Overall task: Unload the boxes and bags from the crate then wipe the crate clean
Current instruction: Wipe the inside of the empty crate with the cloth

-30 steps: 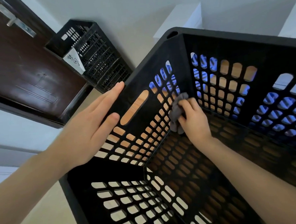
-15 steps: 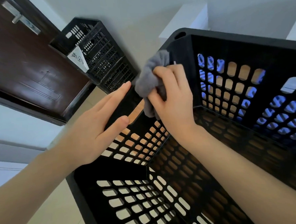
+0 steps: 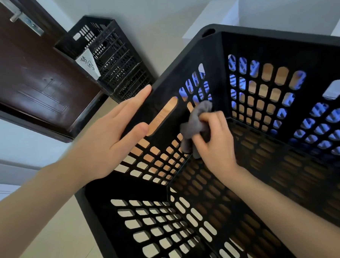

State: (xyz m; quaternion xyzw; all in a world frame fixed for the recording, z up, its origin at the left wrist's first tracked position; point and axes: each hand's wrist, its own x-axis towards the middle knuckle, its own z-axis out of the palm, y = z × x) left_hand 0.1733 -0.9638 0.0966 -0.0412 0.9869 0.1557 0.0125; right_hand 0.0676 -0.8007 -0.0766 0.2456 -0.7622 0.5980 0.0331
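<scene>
Right hand (image 3: 217,140), fingers clenched on crumpled grey cloth (image 3: 194,125), presses it to perforated black plastic crate (image 3: 279,42) wall; left hand (image 3: 110,139), fingers straight, braces rim at 9 o'clock.

Soft, even indoor light, bright pale wall (image 3: 159,15), dull sheen on dark door (image 3: 34,76) far left, crate (image 3: 279,44) interior in shadow, strong wide-angle bending at edges.

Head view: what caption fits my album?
Right hand holds grey cloth against black crate's inner wall; left hand rests on the rim.
</scene>
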